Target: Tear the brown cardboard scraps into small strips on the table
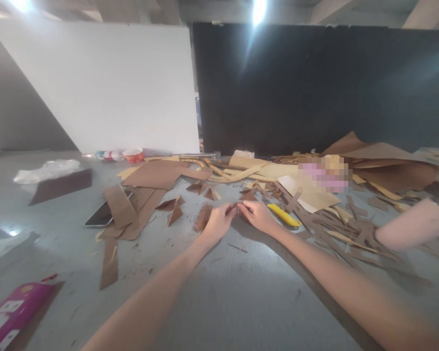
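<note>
Close together at the middle of the view, my left hand [220,219] and my right hand [256,214] pinch a small dark brown piece between their fingertips. Most of that piece is hidden by the fingers, so its exact shape cannot be made out. A yellow-handled cutter [283,215] lies just right of my right hand. Beside my left hand sits a stack of small brown pieces [204,217]. Folded brown triangles [174,214] rest farther left, and more small brown scraps [249,195] lie just beyond my fingers.
Brown sheets [151,174] partly cover a tablet-like device [104,213] on the left. Cut strips [336,239] pile up on the right, near another person's forearm [417,224]. A red paper bowl [133,155] stands at the back; a magenta package [25,307] lies front left.
</note>
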Demonstrator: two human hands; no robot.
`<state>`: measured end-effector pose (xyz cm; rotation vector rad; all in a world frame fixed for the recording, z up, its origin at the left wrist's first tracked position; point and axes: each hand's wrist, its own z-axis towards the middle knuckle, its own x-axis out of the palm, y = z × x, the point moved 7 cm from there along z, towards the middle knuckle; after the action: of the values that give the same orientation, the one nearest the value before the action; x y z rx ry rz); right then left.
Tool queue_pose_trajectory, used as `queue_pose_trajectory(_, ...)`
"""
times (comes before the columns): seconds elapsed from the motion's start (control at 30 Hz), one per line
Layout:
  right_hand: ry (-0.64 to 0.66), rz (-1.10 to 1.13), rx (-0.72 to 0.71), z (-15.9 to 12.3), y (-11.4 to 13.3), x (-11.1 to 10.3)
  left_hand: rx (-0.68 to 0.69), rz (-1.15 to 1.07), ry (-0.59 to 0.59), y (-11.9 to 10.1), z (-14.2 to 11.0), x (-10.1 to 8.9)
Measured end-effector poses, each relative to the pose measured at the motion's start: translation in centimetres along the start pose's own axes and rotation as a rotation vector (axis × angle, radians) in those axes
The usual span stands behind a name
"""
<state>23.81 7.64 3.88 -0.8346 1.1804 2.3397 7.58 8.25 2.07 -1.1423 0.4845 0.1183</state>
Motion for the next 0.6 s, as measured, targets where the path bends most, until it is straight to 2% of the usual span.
queue_pose_trajectory(0.43, 0.022, 0.055, 0.005, 0.15, 0.21, -0.02, 0.016, 0.027, 0.012, -0.48, -0.26, -0.28)
queue_pose_trajectory(0.6, -0.049, 0.05, -0.015, 0.11, -0.09, -0.18, 0.02, 0.072, 0.004, -0.39, -0.16, -0.09)
